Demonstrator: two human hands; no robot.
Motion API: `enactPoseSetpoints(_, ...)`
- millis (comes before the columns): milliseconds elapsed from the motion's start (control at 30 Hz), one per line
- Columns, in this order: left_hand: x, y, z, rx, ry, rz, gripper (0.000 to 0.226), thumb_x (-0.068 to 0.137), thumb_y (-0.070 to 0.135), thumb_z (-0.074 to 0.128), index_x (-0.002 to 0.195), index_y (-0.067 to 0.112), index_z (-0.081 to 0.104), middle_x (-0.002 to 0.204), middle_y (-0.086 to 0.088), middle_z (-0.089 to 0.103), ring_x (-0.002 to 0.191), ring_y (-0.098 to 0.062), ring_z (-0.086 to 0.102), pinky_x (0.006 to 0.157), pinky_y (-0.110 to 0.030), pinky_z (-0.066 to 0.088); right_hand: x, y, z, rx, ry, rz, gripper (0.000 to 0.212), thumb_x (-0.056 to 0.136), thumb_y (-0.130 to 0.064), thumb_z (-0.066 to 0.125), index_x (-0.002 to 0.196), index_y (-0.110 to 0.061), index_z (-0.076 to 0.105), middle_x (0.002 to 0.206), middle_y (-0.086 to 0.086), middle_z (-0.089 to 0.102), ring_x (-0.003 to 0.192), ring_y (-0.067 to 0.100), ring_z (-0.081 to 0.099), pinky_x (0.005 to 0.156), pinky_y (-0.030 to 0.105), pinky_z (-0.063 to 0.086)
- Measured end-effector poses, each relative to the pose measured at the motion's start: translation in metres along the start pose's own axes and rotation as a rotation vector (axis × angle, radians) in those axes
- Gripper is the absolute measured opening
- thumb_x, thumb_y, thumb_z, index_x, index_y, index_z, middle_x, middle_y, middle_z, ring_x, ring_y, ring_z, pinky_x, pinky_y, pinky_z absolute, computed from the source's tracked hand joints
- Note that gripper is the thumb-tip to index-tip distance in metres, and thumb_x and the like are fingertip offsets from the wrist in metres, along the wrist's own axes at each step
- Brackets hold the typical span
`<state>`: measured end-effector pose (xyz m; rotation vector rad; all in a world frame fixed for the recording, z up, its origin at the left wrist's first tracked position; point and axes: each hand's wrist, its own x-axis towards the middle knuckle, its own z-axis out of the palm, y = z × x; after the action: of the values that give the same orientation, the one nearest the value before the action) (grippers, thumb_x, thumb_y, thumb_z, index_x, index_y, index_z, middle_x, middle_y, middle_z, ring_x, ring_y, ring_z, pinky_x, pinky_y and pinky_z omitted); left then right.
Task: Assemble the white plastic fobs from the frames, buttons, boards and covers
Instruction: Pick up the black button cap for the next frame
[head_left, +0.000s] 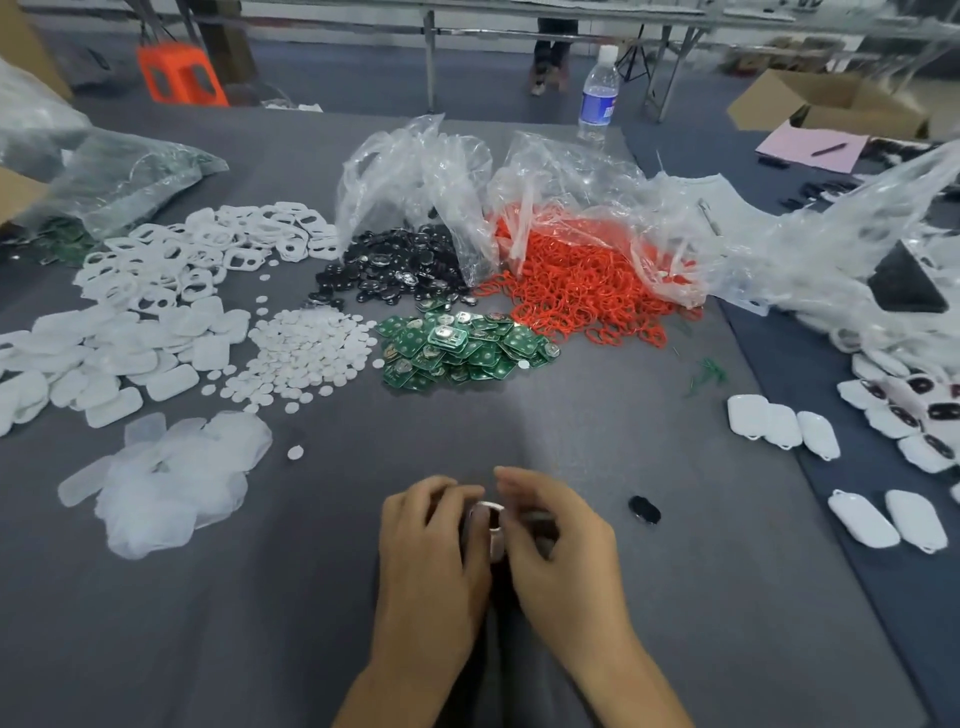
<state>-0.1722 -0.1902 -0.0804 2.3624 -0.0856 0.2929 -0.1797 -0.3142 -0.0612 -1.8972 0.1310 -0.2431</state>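
Near the table's front edge my left hand (431, 540) and my right hand (561, 540) close together around a small white fob part (491, 525); fingers of both curl on it and hide most of it. A single black button (644, 510) lies just right of my right hand. Farther back lie heaps of white frames (208, 249), white covers (119, 358), white round discs (306, 353), black buttons (395, 265), green boards (457, 348) and red rings (576, 291). Finished white fobs (779, 428) lie at the right.
Crumpled clear plastic bags (571, 182) rise behind the black and red heaps and along the right side. A pile of clear film pieces (171, 478) sits front left. A water bottle (598, 96) stands at the back. The grey cloth table (519, 421) fills the middle.
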Motion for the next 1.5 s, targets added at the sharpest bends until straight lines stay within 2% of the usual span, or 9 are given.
enactPoseSetpoints(233,0.025,0.023,0.004,-0.164,0.042,-0.011,0.021,0.097,0.035,0.056,0.113,0.032,0.07,0.111,0.021,0.057,0.109,0.0,0.048,0.09,-0.013,0.043,0.109,0.018,-0.065,-0.272,0.215,0.03,0.025,0.088,-0.011,0.069,0.092,-0.036,0.07,0.092,-0.01,0.073,0.074,-0.002,0.062,0.067,0.002,0.039)
enactPoseSetpoints(367,0.09,0.066,0.035,-0.165,-0.097,0.19,0.024,0.099,0.015,0.061,0.121,0.015,0.068,0.116,0.001,0.06,0.107,-0.02,0.059,0.097,-0.032,0.046,0.17,0.037,-0.077,-0.449,0.284,0.046,0.023,0.087,-0.013,0.066,0.107,-0.02,0.075,0.105,0.004,0.073,0.091,0.019,0.065,0.088,0.026,0.047)
enactPoseSetpoints(467,0.143,0.098,0.073,-0.091,-0.249,0.299,0.03,0.093,-0.001,0.056,0.122,0.001,0.063,0.121,-0.017,0.057,0.112,-0.033,0.057,0.1,-0.035,0.04,0.203,0.042,-0.076,-0.479,0.296,0.053,0.029,0.085,-0.011,0.066,0.113,-0.015,0.074,0.107,0.012,0.071,0.1,0.028,0.064,0.091,0.031,0.045)
enactPoseSetpoints(567,0.185,0.108,0.108,0.04,-0.339,0.322,0.04,0.094,-0.005,0.049,0.132,0.003,0.057,0.13,-0.016,0.053,0.118,-0.033,0.055,0.103,-0.035,0.038,0.218,0.053,-0.074,-0.534,0.274,0.046,0.022,0.087,-0.015,0.064,0.104,-0.019,0.077,0.102,0.009,0.07,0.098,0.027,0.063,0.078,0.032,0.043)
enactPoseSetpoints(700,0.214,0.1,0.134,0.189,-0.327,0.343,0.029,0.104,0.007,0.045,0.13,0.009,0.057,0.13,-0.011,0.051,0.119,-0.031,0.053,0.101,-0.039,0.042,0.223,0.065,-0.072,-0.553,0.343,0.007,0.015,0.091,-0.022,0.062,0.098,-0.02,0.075,0.099,0.006,0.064,0.091,0.024,0.06,0.07,0.03,0.037)
enactPoseSetpoints(967,0.227,0.09,0.112,-0.246,-0.168,0.437,0.013,0.094,0.0,0.064,0.1,0.003,0.075,0.097,-0.01,0.072,0.095,-0.028,0.064,0.089,-0.041,0.048,0.214,0.057,-0.075,-0.206,0.432,-0.129,0.013,0.094,-0.013,0.065,0.093,-0.021,0.075,0.089,-0.01,0.073,0.086,0.008,0.065,0.08,0.019,0.046)
enactPoseSetpoints(1100,0.207,0.078,0.076,-0.534,-0.239,0.3,0.012,0.093,0.006,0.072,0.098,0.015,0.079,0.086,0.009,0.076,0.079,-0.001,0.067,0.079,-0.018,0.051,0.184,0.031,-0.075,0.077,0.335,-0.123,0.007,0.092,-0.012,0.071,0.09,-0.016,0.076,0.08,-0.007,0.074,0.074,0.005,0.065,0.073,0.022,0.051)
enactPoseSetpoints(1333,0.133,0.027,0.01,-0.877,-0.386,0.073,0.007,0.091,0.012,0.074,0.092,0.019,0.075,0.084,-0.001,0.076,0.08,-0.012,0.07,0.073,-0.023,0.056,0.103,-0.001,-0.04,0.309,-0.008,-0.108,0.013,0.098,-0.007,0.06,0.086,-0.005,0.063,0.067,0.002,0.066,0.059,0.011,0.059,0.059,0.021,0.049)
enactPoseSetpoints(1500,0.094,-0.003,-0.008,-0.802,-0.234,0.018,0.014,0.093,0.007,0.074,0.09,0.021,0.074,0.085,-0.003,0.076,0.077,-0.012,0.07,0.07,-0.022,0.056,0.07,0.0,-0.01,0.314,-0.122,-0.051,0.01,0.094,0.001,0.065,0.094,-0.009,0.067,0.082,0.009,0.072,0.074,0.019,0.069,0.07,0.034,0.058)
